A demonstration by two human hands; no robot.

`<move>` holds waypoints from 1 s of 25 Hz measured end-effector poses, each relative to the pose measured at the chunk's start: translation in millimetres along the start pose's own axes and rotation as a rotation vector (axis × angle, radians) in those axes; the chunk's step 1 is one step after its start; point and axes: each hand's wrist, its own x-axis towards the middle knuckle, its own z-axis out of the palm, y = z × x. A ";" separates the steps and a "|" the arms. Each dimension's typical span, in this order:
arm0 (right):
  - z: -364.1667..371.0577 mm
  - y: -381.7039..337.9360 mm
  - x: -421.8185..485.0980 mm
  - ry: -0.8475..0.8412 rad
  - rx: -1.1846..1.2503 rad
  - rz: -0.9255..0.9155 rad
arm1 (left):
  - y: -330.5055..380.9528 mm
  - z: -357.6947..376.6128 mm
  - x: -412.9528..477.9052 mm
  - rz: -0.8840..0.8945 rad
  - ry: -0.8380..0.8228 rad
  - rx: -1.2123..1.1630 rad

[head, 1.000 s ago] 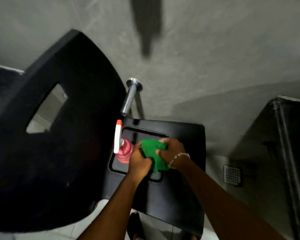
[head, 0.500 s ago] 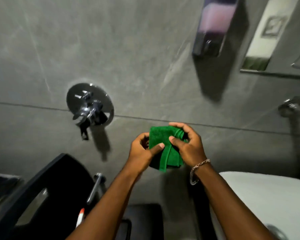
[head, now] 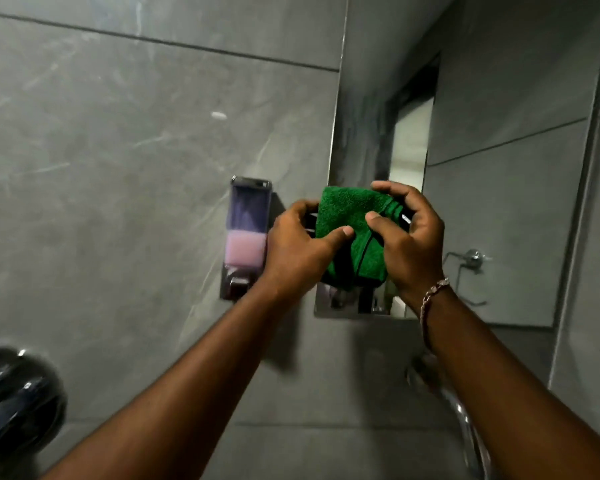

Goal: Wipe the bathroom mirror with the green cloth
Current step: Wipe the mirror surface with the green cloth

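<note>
1. Here the green cloth [head: 352, 233] is held up before the lower part of the mirror [head: 482, 174], pinched by the left hand [head: 300, 245] and the right hand [head: 407, 233].
2. Best fold it into a flat pad, then press evenly on the glass.
3. The wall soap dispenser [head: 248, 233] holds pink liquid, roughly a third full.

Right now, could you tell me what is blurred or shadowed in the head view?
Head view: dim light; green cloth and both hands, left hand, right hand, fairly sharp; shower valve at lower left smeared; soap dispenser slightly soft; arms shadow the wall below.
</note>
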 end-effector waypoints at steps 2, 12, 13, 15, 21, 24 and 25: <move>-3.7 0.1 46.4 0.042 0.017 -0.035 | 16.9 11.4 39.2 0.104 -0.027 0.042; 19.3 -38.7 278.2 0.196 -0.047 -0.312 | 89.1 -39.9 265.5 0.667 0.144 1.119; 24.4 -47.8 302.1 0.229 -0.093 -0.351 | 96.0 -44.5 285.2 0.668 0.111 1.200; 31.0 -61.7 338.8 0.261 -0.211 -0.418 | 103.3 -45.9 314.9 0.682 0.100 1.324; 71.5 -34.1 351.5 0.224 -1.105 -0.593 | 104.7 -36.0 348.4 0.750 0.281 1.402; 87.1 -33.3 363.8 0.161 -1.176 -0.591 | 109.5 -30.8 355.8 0.732 0.297 1.405; 91.0 -40.6 371.8 0.146 -1.142 -0.567 | 109.7 -29.6 356.0 0.732 0.299 1.408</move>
